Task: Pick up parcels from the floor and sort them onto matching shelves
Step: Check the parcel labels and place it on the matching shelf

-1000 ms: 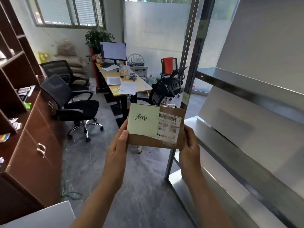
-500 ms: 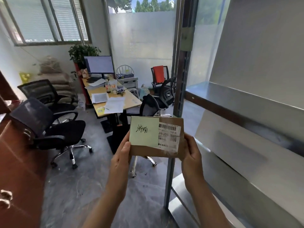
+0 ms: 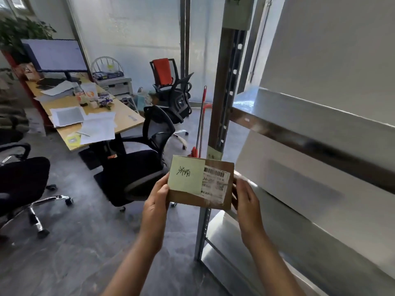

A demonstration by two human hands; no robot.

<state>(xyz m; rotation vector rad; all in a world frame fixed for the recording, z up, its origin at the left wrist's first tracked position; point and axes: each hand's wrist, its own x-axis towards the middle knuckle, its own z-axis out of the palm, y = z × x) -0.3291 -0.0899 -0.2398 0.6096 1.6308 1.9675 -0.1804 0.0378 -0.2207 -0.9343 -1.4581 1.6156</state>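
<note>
I hold a flat brown cardboard parcel (image 3: 225, 197) upright in front of me at chest height. It carries a pale green note with handwritten characters and a white barcode label. My left hand (image 3: 155, 207) grips its left edge and my right hand (image 3: 245, 199) grips its right edge. Right behind the parcel rises the upright post (image 3: 222, 116) of a metal shelf rack, with a small yellow label (image 3: 213, 154) stuck on it just above the parcel. The rack's shelves (image 3: 310, 144) run off to the right.
A black mesh office chair (image 3: 147, 163) stands close ahead on the left. Behind it is a wooden desk (image 3: 89, 116) with papers and a monitor (image 3: 55, 55). Another black chair (image 3: 19, 182) is at far left. A red-handled mop (image 3: 201, 122) leans beside the post. The floor is grey.
The view has swung to the right and forward, so the rack post and chair are closer. The brown cabinet at left has left the view. Both hands still hold the parcel the same way.
</note>
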